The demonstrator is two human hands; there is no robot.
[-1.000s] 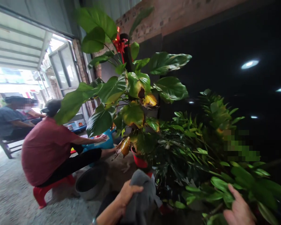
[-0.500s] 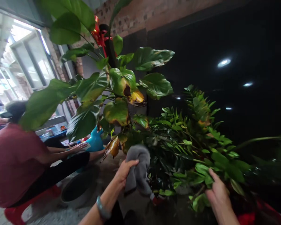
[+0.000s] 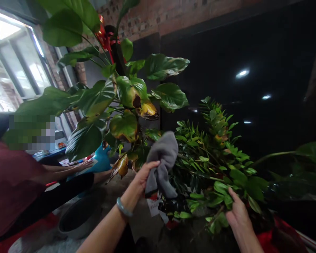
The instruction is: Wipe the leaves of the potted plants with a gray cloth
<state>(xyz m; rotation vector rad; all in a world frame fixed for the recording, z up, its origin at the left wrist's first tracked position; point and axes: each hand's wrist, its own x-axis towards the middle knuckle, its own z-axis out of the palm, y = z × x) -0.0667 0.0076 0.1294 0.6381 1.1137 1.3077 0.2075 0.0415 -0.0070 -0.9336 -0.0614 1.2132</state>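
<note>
And the left hand (image 3: 143, 177) has a firm grip on the soft grey fabric cloth (image 3: 164, 158), which bunches up at its one o'clock, a loose tail drooping toward three. Across at three to four o'clock, the right hand (image 3: 238, 211) meets the glossy green oval leaves (image 3: 222, 189) at its own eleven o'clock; whether it pinches them, I cannot tell.
</note>
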